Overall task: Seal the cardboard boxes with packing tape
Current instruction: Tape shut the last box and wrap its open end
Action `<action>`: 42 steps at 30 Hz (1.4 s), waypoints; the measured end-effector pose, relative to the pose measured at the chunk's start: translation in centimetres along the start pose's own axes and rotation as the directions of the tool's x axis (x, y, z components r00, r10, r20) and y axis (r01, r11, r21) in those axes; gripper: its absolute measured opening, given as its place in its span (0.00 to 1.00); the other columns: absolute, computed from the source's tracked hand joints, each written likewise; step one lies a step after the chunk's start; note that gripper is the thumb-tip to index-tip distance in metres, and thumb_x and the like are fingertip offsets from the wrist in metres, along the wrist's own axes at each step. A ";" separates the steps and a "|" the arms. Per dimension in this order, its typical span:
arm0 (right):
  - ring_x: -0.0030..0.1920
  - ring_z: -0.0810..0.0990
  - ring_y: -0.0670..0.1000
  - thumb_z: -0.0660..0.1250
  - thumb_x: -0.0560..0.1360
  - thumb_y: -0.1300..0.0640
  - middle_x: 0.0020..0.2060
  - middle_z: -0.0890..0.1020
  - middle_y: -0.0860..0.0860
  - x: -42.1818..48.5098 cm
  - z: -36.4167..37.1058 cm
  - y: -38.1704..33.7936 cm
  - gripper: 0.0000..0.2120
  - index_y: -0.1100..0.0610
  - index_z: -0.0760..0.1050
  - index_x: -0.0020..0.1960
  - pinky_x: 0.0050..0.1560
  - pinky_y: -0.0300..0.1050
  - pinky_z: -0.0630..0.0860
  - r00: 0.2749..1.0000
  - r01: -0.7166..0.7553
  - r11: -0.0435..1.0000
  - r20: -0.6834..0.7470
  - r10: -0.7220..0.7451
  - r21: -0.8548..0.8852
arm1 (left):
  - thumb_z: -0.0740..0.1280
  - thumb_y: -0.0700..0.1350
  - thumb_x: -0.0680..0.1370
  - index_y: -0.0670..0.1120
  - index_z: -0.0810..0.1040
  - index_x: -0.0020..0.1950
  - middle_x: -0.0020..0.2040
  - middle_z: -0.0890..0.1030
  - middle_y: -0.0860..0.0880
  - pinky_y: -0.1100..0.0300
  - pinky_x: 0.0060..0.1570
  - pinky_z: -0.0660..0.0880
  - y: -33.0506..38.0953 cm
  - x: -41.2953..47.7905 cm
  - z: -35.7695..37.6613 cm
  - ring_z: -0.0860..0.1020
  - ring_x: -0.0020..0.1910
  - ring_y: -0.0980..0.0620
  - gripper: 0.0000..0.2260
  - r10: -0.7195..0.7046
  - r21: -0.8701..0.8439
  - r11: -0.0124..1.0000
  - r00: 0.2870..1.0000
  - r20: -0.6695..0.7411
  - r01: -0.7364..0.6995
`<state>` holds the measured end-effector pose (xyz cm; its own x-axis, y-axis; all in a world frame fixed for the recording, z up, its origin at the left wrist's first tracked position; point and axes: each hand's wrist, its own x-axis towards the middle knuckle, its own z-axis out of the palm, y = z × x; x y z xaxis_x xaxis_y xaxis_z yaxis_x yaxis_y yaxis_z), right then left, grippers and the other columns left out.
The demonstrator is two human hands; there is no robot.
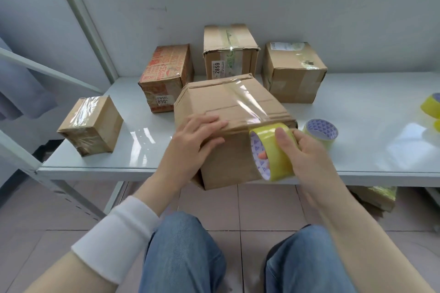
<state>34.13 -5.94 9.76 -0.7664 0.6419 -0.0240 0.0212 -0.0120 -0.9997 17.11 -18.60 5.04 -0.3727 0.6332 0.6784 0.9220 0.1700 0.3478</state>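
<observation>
The left hand (197, 135) presses flat on the box (228, 107) at the counter's (357, 150) six o'clock edge; the right hand (307, 150) grips the tape roll (276, 157), mid-strip. Next, likely: down the front, then tear.

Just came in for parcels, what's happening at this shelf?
A person is taping the large cardboard box at the shelf's front edge. The left hand presses its top down; the right hand grips a yellow tape roll, with a clear strip laid across the top. Nearby sit four other boxes and a spare roll.
</observation>
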 end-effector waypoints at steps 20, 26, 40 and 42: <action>0.24 0.77 0.43 0.58 0.79 0.51 0.25 0.82 0.47 2.9 1.5 -4.2 0.19 0.59 0.77 0.35 0.28 0.36 0.75 0.993 0.117 0.992 0.008 -0.117 -0.038 | 0.74 0.60 0.67 0.51 0.72 0.63 0.71 0.65 0.53 0.57 0.68 0.65 -0.9 -1.6 0.6 0.65 0.70 0.53 0.29 -0.278 -0.147 0.949 0.960 0.028 0.279; 0.25 0.77 0.43 0.58 0.79 0.51 0.26 0.82 0.47 3.0 1.9 -6.1 0.18 0.58 0.77 0.36 0.27 0.35 0.75 0.979 0.203 0.979 0.037 -0.202 -0.020 | 0.70 0.71 0.58 0.55 0.50 0.75 0.77 0.47 0.41 0.35 0.70 0.47 -0.3 -3.8 0.2 0.45 0.76 0.39 0.52 -0.153 0.276 0.948 0.987 -0.046 0.160; 0.28 0.80 0.44 0.59 0.79 0.51 0.26 0.82 0.46 5.6 1.9 -10.5 0.27 0.56 0.80 0.25 0.36 0.39 0.79 0.957 0.278 0.960 0.082 -0.277 -0.004 | 0.74 0.65 0.59 0.45 0.60 0.75 0.76 0.52 0.35 0.40 0.68 0.61 2.1 -0.4 -2.4 0.51 0.75 0.34 0.50 0.127 0.468 0.857 0.968 0.218 -0.218; 0.28 0.80 0.44 0.60 0.79 0.51 0.26 0.82 0.46 6.6 1.6 -11.6 0.26 0.56 0.79 0.24 0.35 0.39 0.79 0.955 0.290 0.957 0.069 -0.290 0.012 | 0.71 0.66 0.63 0.41 0.66 0.72 0.75 0.58 0.35 0.43 0.68 0.63 2.3 0.6 -3.3 0.56 0.75 0.37 0.44 0.184 0.411 0.880 0.969 0.167 -0.238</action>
<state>27.83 -2.83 21.21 -0.7822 0.5632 0.2665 -0.2092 0.1656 -0.9638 18.66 -20.30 8.41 -0.1738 0.7706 0.6131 0.9432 0.3093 -0.1214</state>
